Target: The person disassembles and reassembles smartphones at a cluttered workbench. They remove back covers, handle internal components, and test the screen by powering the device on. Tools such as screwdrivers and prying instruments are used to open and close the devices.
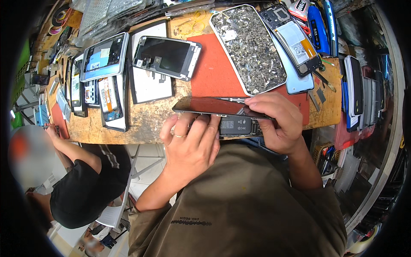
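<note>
At the near edge of the bench, a phone lies opened up. Its dark glass screen (207, 104) is lifted and tilted over the phone body (235, 126), where a black battery shows. My right hand (280, 122) pinches the right end of the screen, fingers on top and thumb beneath. Curled fingers of my left hand (190, 139), a ring on one of them, press at the left part of the phone, below the screen's near edge. Their tips are partly hidden, as is the left part of the body.
Beyond lie a red mat (212, 60), a tray (228, 55) of tiny parts and a phone with its back off (295, 43). A loose display (167, 58) and several opened phones (105, 62) sit left. Another person (81, 188) works at far left.
</note>
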Action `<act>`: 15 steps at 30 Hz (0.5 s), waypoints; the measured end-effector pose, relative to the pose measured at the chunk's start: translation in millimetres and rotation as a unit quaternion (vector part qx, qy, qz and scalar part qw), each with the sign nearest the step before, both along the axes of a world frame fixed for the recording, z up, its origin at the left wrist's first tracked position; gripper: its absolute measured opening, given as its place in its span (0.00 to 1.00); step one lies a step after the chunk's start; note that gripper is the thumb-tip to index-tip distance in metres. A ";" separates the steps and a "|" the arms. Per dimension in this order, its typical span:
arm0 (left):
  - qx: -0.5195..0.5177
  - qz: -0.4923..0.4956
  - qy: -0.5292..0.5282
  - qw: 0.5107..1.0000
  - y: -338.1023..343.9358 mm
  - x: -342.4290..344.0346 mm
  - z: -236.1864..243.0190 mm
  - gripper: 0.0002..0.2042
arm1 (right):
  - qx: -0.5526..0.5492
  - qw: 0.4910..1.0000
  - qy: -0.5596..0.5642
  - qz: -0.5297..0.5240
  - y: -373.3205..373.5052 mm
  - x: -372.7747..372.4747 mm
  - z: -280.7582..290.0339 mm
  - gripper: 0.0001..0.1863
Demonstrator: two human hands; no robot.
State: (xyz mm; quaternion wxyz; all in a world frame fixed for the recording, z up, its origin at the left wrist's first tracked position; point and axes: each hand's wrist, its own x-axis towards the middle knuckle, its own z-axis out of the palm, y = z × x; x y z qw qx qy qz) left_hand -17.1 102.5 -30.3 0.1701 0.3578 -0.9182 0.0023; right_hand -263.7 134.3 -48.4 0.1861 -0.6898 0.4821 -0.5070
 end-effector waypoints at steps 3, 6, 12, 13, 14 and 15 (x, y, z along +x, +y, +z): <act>-0.016 0.018 0.027 0.999 1.7 8.2 -1.7 0.20 | -0.010 1.000 0.002 0.009 -1.0 -1.5 -2.4 0.18; -0.043 0.054 0.025 0.997 4.2 13.5 -3.9 0.18 | -0.019 1.000 0.008 0.017 -1.3 -3.0 -4.5 0.17; -0.070 0.059 -0.015 0.996 4.9 8.9 -11.9 0.16 | -0.027 0.999 0.009 0.023 -1.8 -3.1 -4.1 0.17; -0.072 0.060 -0.017 0.995 5.0 8.5 -12.6 0.16 | -0.023 1.000 0.003 0.021 -1.6 -3.1 -3.7 0.17; -0.077 0.059 -0.021 0.995 5.2 8.3 -13.2 0.16 | -0.022 1.000 0.003 0.020 -1.4 -3.3 -3.5 0.18; -0.080 0.060 -0.025 0.995 5.6 8.4 -13.6 0.16 | -0.021 1.000 0.000 0.019 -1.3 -3.3 -3.5 0.18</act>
